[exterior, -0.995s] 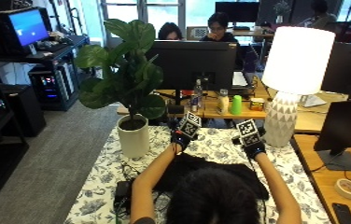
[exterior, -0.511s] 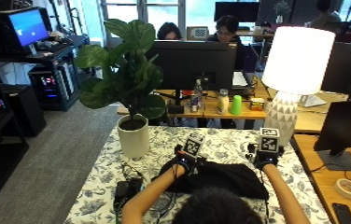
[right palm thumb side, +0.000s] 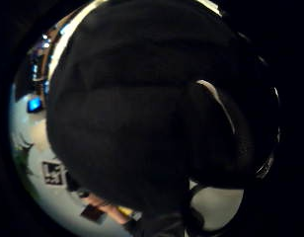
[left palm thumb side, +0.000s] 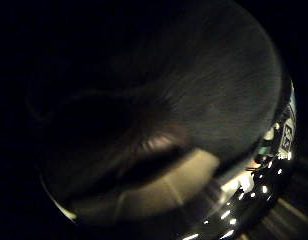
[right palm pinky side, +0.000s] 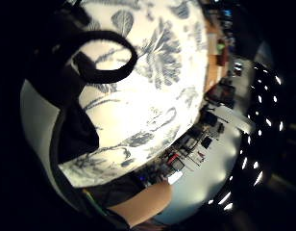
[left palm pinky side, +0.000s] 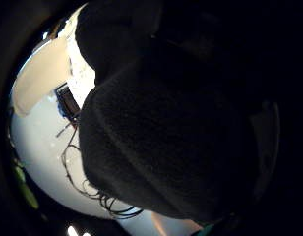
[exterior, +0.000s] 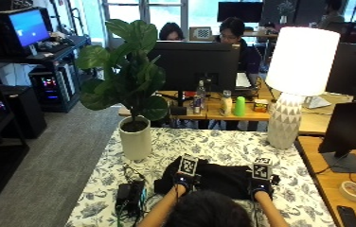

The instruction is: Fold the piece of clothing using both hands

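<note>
Both hands low on black garment (exterior: 219, 177), L hand (exterior: 183, 180) & R hand (exterior: 259, 185), finger state unclear

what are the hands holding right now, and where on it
Both hands, left and right, are on the black garment near its side edges; whether they grip it cannot be told.

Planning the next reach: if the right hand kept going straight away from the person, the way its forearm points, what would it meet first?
Beyond the right hand on the black garment lies bare floral tablecloth, then probably the white lamp base, slightly to its right; depth is unclear.
</note>
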The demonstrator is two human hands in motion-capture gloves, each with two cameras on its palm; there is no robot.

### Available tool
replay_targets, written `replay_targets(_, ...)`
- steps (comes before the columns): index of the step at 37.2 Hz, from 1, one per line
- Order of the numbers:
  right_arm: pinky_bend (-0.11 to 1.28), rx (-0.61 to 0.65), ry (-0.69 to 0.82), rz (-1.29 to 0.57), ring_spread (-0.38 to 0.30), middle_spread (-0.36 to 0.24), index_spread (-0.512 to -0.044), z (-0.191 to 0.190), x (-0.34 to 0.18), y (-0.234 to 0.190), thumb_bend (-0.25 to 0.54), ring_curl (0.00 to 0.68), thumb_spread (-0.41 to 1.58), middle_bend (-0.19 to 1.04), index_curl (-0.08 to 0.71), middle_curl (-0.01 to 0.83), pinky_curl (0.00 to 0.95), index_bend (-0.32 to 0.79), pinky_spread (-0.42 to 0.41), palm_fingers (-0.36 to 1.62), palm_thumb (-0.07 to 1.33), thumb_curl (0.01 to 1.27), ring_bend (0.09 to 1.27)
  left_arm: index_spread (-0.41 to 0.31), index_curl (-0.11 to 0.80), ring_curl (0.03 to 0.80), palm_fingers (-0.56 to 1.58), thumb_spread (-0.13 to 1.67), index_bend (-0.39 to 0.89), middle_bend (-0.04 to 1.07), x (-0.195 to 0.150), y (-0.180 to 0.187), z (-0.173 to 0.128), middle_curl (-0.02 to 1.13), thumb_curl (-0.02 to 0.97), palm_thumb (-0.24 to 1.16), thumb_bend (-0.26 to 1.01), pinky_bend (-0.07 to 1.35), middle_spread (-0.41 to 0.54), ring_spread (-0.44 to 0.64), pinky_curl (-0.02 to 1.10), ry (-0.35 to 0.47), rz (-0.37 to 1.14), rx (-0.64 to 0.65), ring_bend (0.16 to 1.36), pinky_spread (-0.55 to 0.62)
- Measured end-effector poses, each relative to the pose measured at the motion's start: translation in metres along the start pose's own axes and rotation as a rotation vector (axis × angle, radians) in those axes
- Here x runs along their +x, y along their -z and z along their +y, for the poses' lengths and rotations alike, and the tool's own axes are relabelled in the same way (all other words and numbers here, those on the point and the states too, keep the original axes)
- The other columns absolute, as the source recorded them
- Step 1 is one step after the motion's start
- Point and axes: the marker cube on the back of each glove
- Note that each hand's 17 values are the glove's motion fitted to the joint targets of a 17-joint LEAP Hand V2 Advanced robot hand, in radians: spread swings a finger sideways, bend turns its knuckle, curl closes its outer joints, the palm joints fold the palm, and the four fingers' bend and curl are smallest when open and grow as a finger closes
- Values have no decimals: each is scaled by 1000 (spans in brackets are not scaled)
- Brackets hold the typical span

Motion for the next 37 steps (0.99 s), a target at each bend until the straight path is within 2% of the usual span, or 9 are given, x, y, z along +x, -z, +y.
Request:
replay_targets(5,797,-11,-87,121,49,31,-240,11,-14,-8,86,395,1363,247,104,414,407,50,94,580,520,234,595,102,212,351,-78,1034,67,147,1,0,-6,211,153,-91,-73,841,437,507,418,-23,27,27,571,474)
replay_targets(7,806,65,-33,109,1,8,-231,8,-19,-8,122,410,1383,305,92,433,405,18,21,733,591,246,649,107,202,349,-89,1020,70,147,1,0,-8,206,149,-91,-72,851,450,527,416,-24,33,43,583,479)
replay_targets(9,799,124,-9,105,-13,2,-227,5,-21,-7,122,399,1393,295,85,428,388,17,7,719,599,244,651,114,195,346,-93,1008,77,151,0,-1,-8,203,146,-90,-71,861,461,543,415,-2,43,41,587,485)
replay_targets(12,849,220,-20,135,-83,-24,-233,0,-22,-4,166,411,1398,319,79,439,391,18,-131,932,697,263,688,119,187,341,-100,1002,89,157,0,-3,-8,201,143,-85,-67,859,474,563,408,11,62,50,592,489)
replay_targets(19,800,539,71,234,-174,-96,-220,-20,-34,12,244,452,1351,362,126,472,399,98,-276,1197,906,306,755,125,186,330,-90,998,113,160,1,-5,-12,197,138,-75,-61,845,482,593,390,-67,84,108,591,505)
replay_targets(25,742,436,133,157,-210,-136,-229,-17,-32,30,233,467,1299,415,189,499,397,163,-318,1294,951,306,756,127,187,325,-47,985,115,185,-11,15,-7,207,128,-104,-77,814,466,586,374,-97,172,172,603,503)
replay_targets(31,737,292,168,19,-227,-154,-235,-75,-44,63,217,467,1268,423,235,509,401,163,-334,1303,976,302,747,127,180,329,-16,974,104,194,-39,45,33,228,106,-130,-91,795,423,555,363,-152,209,229,635,491)
replay_targets(34,738,301,214,-59,-232,-160,-237,-55,-58,94,209,468,1259,430,250,514,405,157,-338,1306,988,299,746,128,181,328,5,970,113,206,-55,58,44,241,98,-129,-90,782,398,540,357,-155,198,290,643,488)
replay_targets(37,734,331,282,-121,-235,-158,-238,-26,-86,125,197,470,1248,437,263,518,408,150,-340,1309,991,295,750,125,180,323,17,970,109,233,-74,75,30,258,89,-136,-94,770,359,531,352,-165,210,377,640,487)
